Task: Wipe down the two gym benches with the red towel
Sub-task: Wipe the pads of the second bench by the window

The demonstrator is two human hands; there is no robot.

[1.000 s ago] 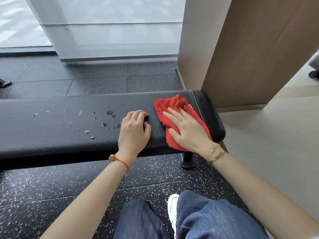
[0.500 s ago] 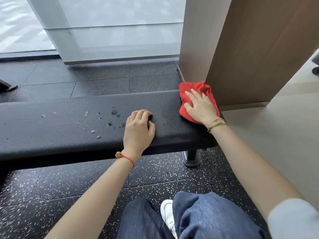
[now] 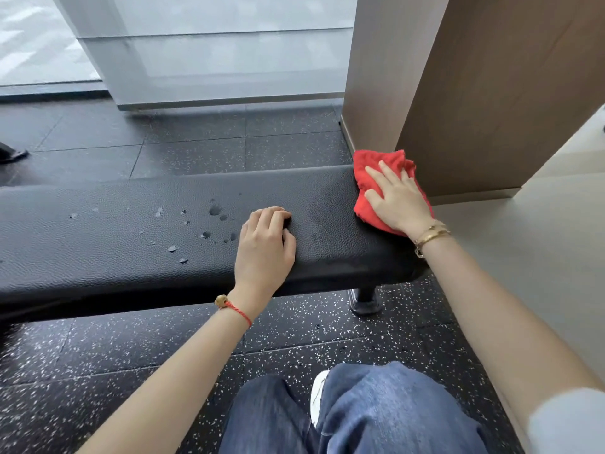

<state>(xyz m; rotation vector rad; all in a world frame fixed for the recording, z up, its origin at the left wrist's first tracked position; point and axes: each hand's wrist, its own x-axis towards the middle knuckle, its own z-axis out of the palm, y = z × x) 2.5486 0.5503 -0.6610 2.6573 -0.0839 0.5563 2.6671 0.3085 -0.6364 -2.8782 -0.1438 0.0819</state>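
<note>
A black padded gym bench (image 3: 114, 237) runs across the view from the left edge to the right of middle. Water droplets (image 3: 214, 211) dot its top near the middle. The red towel (image 3: 363, 178) lies bunched on the bench's right end. My right hand (image 3: 396, 198) presses flat on the towel, fingers spread. My left hand (image 3: 265, 244) rests on the bench top just right of the droplets, its fingers curled under with nothing in them. Only one bench is in view.
A wood-panelled column (image 3: 458, 93) stands right behind the bench's right end. The bench's foot (image 3: 365, 301) sits on black speckled rubber flooring (image 3: 98, 355). Pale flooring (image 3: 540, 257) lies to the right, frosted glass (image 3: 212, 60) behind. My jeans-clad knees (image 3: 376, 414) are at the bottom.
My right hand has slid the red towel from the near middle of the bench's right end to its far right corner. My left hand has stayed in place on the bench.
</note>
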